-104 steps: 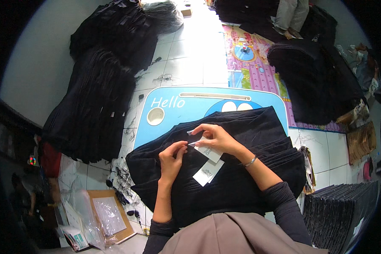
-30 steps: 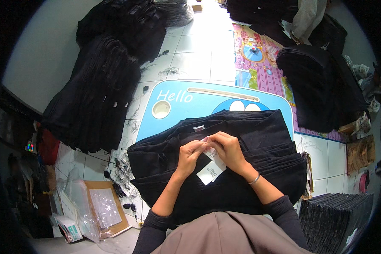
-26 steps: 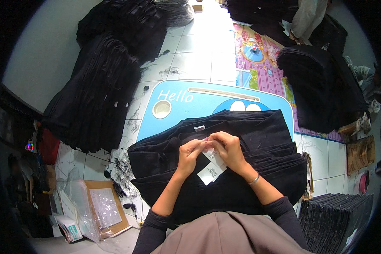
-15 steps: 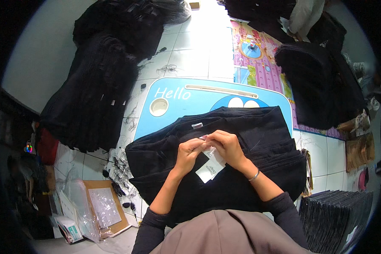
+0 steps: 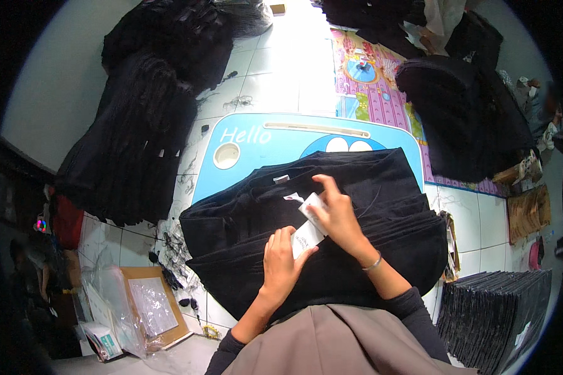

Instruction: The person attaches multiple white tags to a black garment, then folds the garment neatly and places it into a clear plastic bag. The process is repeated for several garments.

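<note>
A stack of folded black garments (image 5: 231, 228) lies across a light-blue lap table (image 5: 256, 155) in front of me. Over its middle are white printed hang tags (image 5: 308, 235), joined to a small white-and-red strip (image 5: 293, 197) on the cloth. My left hand (image 5: 282, 262) grips the lower tag, thumb at its right edge. The upper tag is pinched by my right hand (image 5: 339, 219), its index finger stretched out above. A white sewn-in label (image 5: 281, 179) shows near the top edge of the uppermost garment. My palms hide part of the tags.
Tall piles of black cloth stand at left (image 5: 131, 137) and right (image 5: 463, 119). Black-edged stacked pieces (image 5: 491, 315) sit at lower right. A cardboard piece (image 5: 175, 312) with clear plastic lies lower left. Thread scraps (image 5: 174, 250) litter the tiles. The table has a round cup recess (image 5: 226, 155).
My hands have parted from their pinch at the strip. The left has moved down onto the lower tag, and the right now holds the upper tag. The view has shifted slightly.
</note>
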`<state>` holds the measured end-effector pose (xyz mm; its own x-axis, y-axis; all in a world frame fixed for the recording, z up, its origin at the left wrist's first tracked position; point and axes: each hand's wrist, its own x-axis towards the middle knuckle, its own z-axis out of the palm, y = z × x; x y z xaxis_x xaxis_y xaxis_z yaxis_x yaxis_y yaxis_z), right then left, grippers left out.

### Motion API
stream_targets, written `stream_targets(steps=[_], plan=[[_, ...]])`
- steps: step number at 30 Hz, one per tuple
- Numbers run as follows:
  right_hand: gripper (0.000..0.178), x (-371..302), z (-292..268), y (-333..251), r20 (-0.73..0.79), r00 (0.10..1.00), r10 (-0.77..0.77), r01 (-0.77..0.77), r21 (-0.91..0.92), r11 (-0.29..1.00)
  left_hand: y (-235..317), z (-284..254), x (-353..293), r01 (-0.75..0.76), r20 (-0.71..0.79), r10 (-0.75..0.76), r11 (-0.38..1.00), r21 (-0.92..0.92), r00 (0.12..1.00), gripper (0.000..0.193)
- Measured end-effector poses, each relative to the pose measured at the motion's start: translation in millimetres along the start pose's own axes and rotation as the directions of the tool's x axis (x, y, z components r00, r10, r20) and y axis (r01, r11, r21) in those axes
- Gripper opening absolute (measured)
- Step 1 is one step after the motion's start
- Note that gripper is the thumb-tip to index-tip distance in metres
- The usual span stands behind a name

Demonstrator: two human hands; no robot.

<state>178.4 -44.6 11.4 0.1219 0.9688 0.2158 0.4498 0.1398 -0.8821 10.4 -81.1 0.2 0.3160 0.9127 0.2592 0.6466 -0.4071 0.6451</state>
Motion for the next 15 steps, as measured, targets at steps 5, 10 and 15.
stream_targets(steps=[5, 10, 15], plan=[[0.035, -15, -35, -8, 0.049, 0.992, 0.118, -0.112, -0.117, 0.987, -4, -7, -1, 0.167, -0.007, -0.174, 0.956, -0.243, 0.985, 0.029], [0.035, -41, -31, -19, -0.057, 0.965, -0.257, 0.21, -0.426, 0.88, -3, -47, 2, 0.307, 0.259, -0.22, 0.878, -0.368, 0.94, 0.026], [0.021, -43, -12, -28, 0.252, 0.949, 0.189, -0.29, 0.468, 0.834, -4, -59, 8, 0.367, 0.236, -0.306, 0.5, -0.784, 0.922, 0.028]])
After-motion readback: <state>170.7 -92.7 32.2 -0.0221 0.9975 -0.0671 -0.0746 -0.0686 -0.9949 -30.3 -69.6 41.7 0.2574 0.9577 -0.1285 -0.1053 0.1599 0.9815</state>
